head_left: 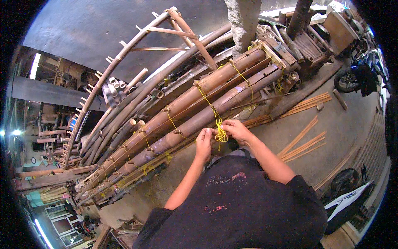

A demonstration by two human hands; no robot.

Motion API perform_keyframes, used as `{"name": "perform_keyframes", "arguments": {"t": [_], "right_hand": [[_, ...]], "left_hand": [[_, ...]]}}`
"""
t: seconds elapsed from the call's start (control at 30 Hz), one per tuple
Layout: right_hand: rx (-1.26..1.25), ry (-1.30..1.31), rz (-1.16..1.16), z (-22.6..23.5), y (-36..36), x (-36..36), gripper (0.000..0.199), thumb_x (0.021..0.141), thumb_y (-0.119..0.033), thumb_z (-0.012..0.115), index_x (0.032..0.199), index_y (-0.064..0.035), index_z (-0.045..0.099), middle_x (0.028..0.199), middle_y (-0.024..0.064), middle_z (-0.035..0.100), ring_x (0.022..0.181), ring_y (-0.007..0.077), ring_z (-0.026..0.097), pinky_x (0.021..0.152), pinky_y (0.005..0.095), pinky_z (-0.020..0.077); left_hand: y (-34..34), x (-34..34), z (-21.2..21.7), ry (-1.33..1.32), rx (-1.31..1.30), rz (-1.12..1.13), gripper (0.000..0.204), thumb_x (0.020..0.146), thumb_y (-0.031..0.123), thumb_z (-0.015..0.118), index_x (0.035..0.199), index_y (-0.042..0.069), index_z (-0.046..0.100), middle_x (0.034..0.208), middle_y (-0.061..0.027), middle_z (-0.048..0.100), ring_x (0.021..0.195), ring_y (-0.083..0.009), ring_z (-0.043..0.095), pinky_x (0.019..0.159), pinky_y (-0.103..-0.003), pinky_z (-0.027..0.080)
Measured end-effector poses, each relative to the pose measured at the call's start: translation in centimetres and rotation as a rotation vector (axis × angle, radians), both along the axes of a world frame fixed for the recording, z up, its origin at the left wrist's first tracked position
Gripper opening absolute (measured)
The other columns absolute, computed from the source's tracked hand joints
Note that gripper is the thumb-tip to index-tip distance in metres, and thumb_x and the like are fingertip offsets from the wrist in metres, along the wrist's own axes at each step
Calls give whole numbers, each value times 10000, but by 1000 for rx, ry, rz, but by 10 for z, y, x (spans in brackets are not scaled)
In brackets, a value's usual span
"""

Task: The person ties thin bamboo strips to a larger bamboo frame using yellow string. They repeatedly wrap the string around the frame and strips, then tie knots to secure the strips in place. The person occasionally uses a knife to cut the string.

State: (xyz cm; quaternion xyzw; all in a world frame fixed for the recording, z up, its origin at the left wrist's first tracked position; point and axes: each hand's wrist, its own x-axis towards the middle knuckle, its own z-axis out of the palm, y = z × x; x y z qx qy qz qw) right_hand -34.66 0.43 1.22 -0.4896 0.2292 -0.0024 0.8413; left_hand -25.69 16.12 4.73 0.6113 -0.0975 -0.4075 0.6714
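My left hand [203, 144] and my right hand [237, 131] meet in front of my chest, fingers pinched together. Between them hangs a looped bundle of yellow cord [221, 133], gripped at its loops by the right fingers. The left fingertips close on the cord's near side; exactly which strand is hard to make out. From the bundle the cord runs up to a peg on the long brown bamboo pole [182, 98]. Nearer to me lies a second, darker bamboo pole [195, 124], alongside the first. Short pegs stick out along both, with yellow cord strung between them.
A curved bamboo ladder-like frame [120, 56] and stacked bamboo poles [124, 106] stand behind. A concrete post [243, 25] rises beyond the poles. Split bamboo strips [304, 147] lie on the floor at right. A motorcycle wheel [347, 80] shows at far right.
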Motion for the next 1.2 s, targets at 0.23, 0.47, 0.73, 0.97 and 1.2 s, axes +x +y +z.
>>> {"name": "perform_keyframes", "arguments": {"t": [0.23, 0.47, 0.73, 0.97, 1.2], "right_hand": [[9, 44, -67, 1, -7, 10, 156, 944, -178, 600, 935, -26, 630, 772, -11, 581, 649, 67, 520, 579, 224, 416], [-78, 8, -92, 14, -13, 4, 149, 904, -107, 651, 991, 12, 632, 824, 48, 654, 704, 113, 628, 624, 246, 528], [-882, 9, 102, 41, -26, 4, 221, 852, -175, 642, 899, 38, 602, 697, 85, 632, 625, 147, 590, 593, 309, 487], [-800, 79, -356, 4, -39, 14, 254, 826, -207, 612, 891, 37, 582, 722, 115, 609, 663, 173, 576, 609, 355, 476], [-964, 386, -335, -43, -50, -9, 288, 799, -226, 609, 881, 47, 573, 744, 207, 611, 709, 353, 606, 662, 428, 475]], "left_hand": [[-21, 10, 10, -169, 151, -63, 207, 916, 170, 659, 1020, -9, 645, 889, -9, 638, 772, -71, 561, 698, -222, 466], [-33, 19, 19, -102, 177, -116, 221, 896, 154, 651, 1016, -31, 658, 872, -14, 648, 762, -74, 569, 689, -224, 468], [-34, 18, -5, -316, 238, -205, 161, 897, 140, 590, 968, 4, 639, 805, 20, 605, 723, -61, 513, 655, -228, 424], [-26, 38, -26, -339, 22, 47, 120, 945, 111, 470, 947, 35, 563, 887, -38, 640, 801, -102, 566, 748, -254, 455], [23, 91, 90, 341, -526, 231, 88, 954, 178, 489, 886, 123, 492, 617, 70, 349, 485, -37, 365, 447, -225, 368]]}}
